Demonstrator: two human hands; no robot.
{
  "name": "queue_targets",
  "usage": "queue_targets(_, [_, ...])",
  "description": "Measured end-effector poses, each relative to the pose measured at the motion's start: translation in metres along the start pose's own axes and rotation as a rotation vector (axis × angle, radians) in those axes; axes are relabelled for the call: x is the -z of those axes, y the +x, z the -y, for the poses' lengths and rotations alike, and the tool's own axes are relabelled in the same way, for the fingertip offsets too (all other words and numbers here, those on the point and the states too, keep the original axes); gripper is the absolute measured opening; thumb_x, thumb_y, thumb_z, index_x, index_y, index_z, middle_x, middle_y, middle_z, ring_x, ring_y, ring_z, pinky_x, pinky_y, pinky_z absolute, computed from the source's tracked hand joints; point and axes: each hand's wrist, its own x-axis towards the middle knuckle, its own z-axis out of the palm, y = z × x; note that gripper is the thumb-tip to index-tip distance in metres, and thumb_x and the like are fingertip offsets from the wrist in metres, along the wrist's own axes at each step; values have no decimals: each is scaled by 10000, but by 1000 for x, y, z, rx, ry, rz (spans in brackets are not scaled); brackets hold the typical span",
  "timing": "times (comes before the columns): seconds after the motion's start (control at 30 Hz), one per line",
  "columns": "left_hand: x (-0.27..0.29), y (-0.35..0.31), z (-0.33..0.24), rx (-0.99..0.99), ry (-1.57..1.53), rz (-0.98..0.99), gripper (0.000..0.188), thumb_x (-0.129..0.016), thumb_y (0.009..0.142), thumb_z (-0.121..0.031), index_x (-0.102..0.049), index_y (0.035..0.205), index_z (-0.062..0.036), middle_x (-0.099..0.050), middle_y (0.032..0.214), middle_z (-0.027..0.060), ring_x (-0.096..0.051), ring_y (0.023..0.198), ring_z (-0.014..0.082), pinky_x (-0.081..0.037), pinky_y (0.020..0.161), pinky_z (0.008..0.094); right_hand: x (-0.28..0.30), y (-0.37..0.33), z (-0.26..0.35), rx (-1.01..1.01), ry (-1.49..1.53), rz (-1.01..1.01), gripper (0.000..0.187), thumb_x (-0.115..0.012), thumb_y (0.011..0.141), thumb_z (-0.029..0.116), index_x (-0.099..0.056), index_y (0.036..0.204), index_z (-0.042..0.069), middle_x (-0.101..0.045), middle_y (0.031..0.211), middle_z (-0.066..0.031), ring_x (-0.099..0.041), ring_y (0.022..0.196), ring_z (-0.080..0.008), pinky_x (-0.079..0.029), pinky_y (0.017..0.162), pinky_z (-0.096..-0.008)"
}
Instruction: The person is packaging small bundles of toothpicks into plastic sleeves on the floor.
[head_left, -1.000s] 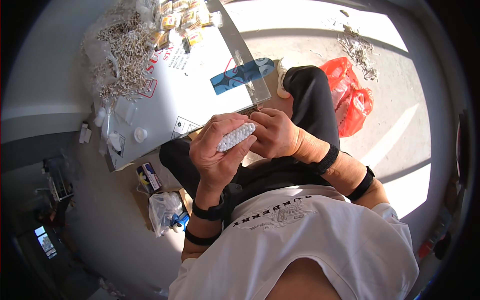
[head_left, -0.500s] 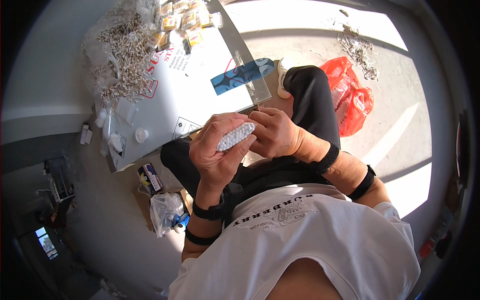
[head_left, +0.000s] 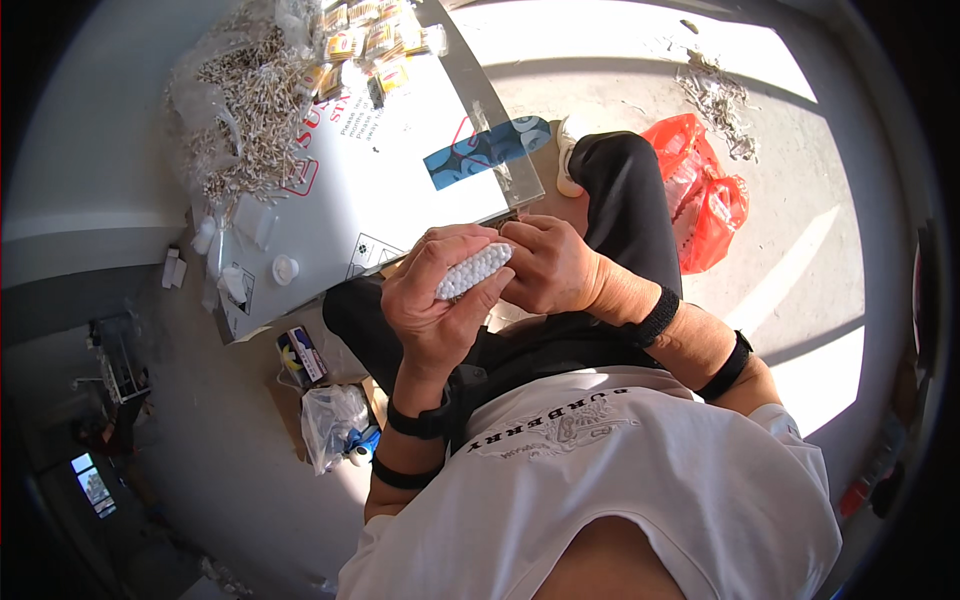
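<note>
My left hand [head_left: 428, 300] is wrapped round a tight bundle of cotton swabs [head_left: 474, 272], held over my lap at the table's near edge. Its rounded white tips face up toward me, between thumb and fingers. Against the bundle's right end, my right hand [head_left: 553, 266] is closed with curled fingers. Its fingertips are hidden, so what they pinch cannot be made out. A big heap of loose cotton swabs [head_left: 255, 125] lies in clear plastic on the left of the table [head_left: 400, 140]. Beside it are several small packs of swabs [head_left: 380, 42] with yellow labels.
A small white round cap [head_left: 285, 269] sits at the table's near left. On the floor are a red plastic bag [head_left: 712, 215], scattered swabs [head_left: 722, 105] at the far right, and an open carton with a clear bag [head_left: 332, 420] and a blue-and-yellow box [head_left: 302, 355] at left.
Both hands and the bundle keep nearly the same place and hold. The whole view has shifted very slightly.
</note>
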Motion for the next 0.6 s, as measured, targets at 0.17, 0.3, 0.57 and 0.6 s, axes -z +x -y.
queue_targets(0.17, [0, -1, 1, 7, -8, -2, 233, -762, 735, 22, -633, 928, 23, -696, 912, 137, -678, 853, 249, -543, 769, 326, -2, -2, 0, -14, 2, -7, 159, -648, 595, 190, -535, 646, 91, -472, 705, -26, -557, 670, -189, -526, 601, -307])
queue_targets(0.3, [0, -2, 3, 7, -5, 1, 237, -763, 738, 18, -635, 937, 22, -697, 918, 137, -680, 863, 249, -545, 775, 329, -2, -3, 0, -2, -4, 6, 146, -639, 604, 186, -533, 647, 94, -465, 703, -23, -544, 662, -187, -523, 595, -309])
queue_targets(0.57, [-1, -1, 3, -22, 11, -6, 238, -764, 742, 11, -637, 943, 20, -698, 921, 135, -680, 864, 245, -547, 773, 324, -2, -3, 1, 2, -10, -17, 142, -631, 606, 181, -522, 642, 97, -448, 689, -15, -522, 641, -174, -509, 565, -293])
queue_targets(0.6, [-1, -1, 2, -29, 18, -7, 241, -764, 742, 10, -637, 946, 20, -698, 921, 135, -680, 864, 245, -547, 773, 323, -2, -2, 1, 2, -18, -24, 142, -632, 604, 179, -523, 641, 97, -446, 686, -13, -520, 638, -171, -508, 561, -289])
